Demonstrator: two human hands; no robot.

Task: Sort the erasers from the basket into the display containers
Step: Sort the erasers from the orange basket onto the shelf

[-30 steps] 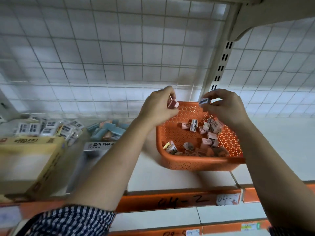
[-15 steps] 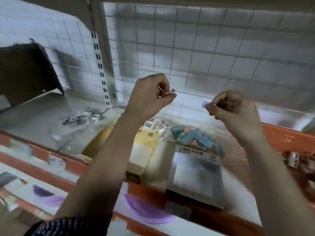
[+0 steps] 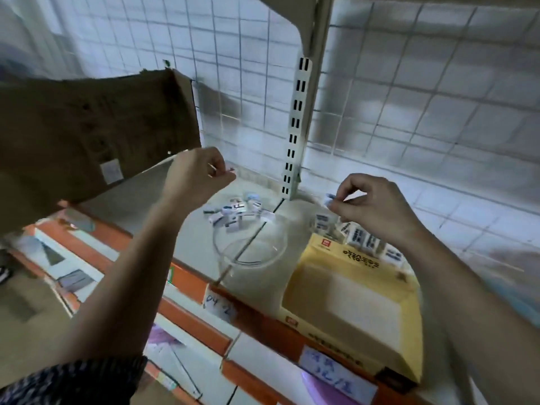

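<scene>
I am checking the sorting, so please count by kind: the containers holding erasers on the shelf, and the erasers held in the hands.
Clear round tub: 1
Yellow box: 1
Held erasers: 2, left eraser in the left hand, right eraser in the right hand
Total: 4

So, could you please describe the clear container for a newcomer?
Find the white slotted upright at the back. At its foot sits a clear round tub with small erasers. Unlike the yellow box on its right, it is transparent and round.
</scene>
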